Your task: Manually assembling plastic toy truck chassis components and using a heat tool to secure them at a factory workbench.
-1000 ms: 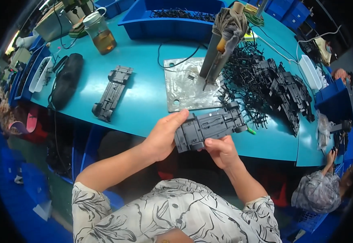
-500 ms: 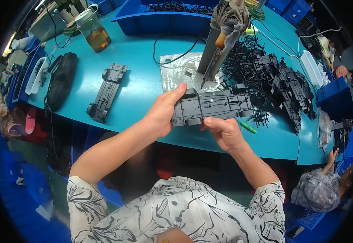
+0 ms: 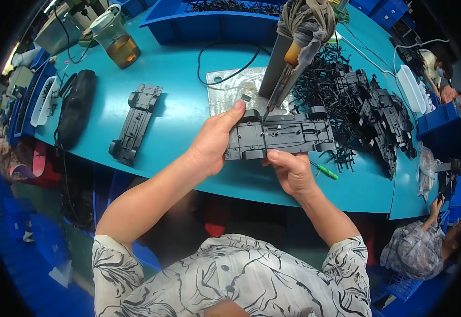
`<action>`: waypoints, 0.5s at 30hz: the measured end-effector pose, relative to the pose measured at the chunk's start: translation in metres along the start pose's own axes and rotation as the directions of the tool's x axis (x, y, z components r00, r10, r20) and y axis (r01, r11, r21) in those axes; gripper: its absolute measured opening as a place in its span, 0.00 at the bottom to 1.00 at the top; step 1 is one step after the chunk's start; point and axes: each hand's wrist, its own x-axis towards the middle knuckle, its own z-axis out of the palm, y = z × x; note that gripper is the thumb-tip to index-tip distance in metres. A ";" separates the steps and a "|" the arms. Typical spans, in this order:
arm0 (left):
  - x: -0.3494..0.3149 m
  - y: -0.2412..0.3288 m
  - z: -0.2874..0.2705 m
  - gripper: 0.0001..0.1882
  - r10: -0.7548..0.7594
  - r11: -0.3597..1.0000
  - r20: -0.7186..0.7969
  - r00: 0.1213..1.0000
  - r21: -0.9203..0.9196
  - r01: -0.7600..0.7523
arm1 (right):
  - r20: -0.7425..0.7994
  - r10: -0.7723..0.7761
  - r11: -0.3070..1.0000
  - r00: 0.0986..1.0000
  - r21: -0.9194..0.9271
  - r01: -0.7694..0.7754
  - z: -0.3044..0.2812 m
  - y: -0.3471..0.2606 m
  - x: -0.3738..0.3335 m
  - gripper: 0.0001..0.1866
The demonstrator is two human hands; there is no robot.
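Observation:
Both my hands hold a black plastic toy car chassis (image 3: 288,135), its wheel arches and ribbed face showing. My left hand (image 3: 215,138) grips the left end, thumb along the upper corner. My right hand (image 3: 292,169) pinches the lower edge near the middle, with some fingers hidden beneath. Just over the chassis's upper edge, left of its middle, comes the tip of a soldering iron (image 3: 278,92) fixed to an upright metal stand (image 3: 271,68). Whether the tip touches the plastic I cannot tell. Behind lies a scuffed metal plate (image 3: 225,95) with a small dark piece on it.
A second chassis (image 3: 136,124) lies to the left, beside a black case (image 3: 80,108). Small black parts (image 3: 320,79) and more chassis (image 3: 383,119) are heaped on the right. A green-handled tool (image 3: 327,172), a jug of amber liquid (image 3: 122,50) and a blue bin (image 3: 209,29) stand around.
The chassis has shifted slightly relative to the iron, whose tip now overlaps its upper edge. Both hands keep the same hold. The whole view has also moved a little.

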 end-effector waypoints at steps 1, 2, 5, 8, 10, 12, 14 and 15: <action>0.001 0.000 -0.001 0.25 -0.004 1.000 0.006 1.000 -0.004 0.004 | -0.002 0.003 1.000 1.000 0.002 -0.003 0.001 0.000 0.000 0.23; 0.001 0.000 -0.002 0.25 -0.007 1.000 0.004 1.000 -0.005 0.007 | -0.005 0.000 1.000 1.000 -0.011 0.000 0.001 -0.001 0.000 0.23; 0.003 0.001 -0.005 0.25 -0.007 1.000 0.004 1.000 -0.005 0.007 | -0.014 -0.021 0.999 1.000 -0.026 0.021 0.005 0.000 0.002 0.24; 0.005 0.002 -0.003 0.25 -0.016 1.000 0.003 1.000 -0.006 0.016 | -0.018 -0.033 0.999 0.999 -0.024 0.032 0.003 -0.002 0.002 0.26; 0.005 0.004 -0.002 0.25 -0.016 1.000 0.006 1.000 0.014 0.016 | -0.013 -0.020 1.000 1.000 -0.024 0.020 0.002 -0.002 0.002 0.27; 0.005 0.004 -0.002 0.25 -0.008 1.000 0.003 1.000 0.010 0.008 | -0.003 -0.027 0.999 1.000 -0.029 0.027 0.002 -0.002 0.003 0.27; 0.005 0.004 -0.002 0.25 0.001 1.000 0.000 1.000 0.006 -0.001 | -0.008 -0.026 1.000 1.000 -0.016 0.026 0.004 -0.002 0.003 0.27; 0.005 0.004 -0.002 0.25 -0.005 1.000 -0.004 1.000 0.013 0.005 | -0.014 -0.027 1.000 1.000 -0.003 0.027 0.005 -0.002 0.002 0.26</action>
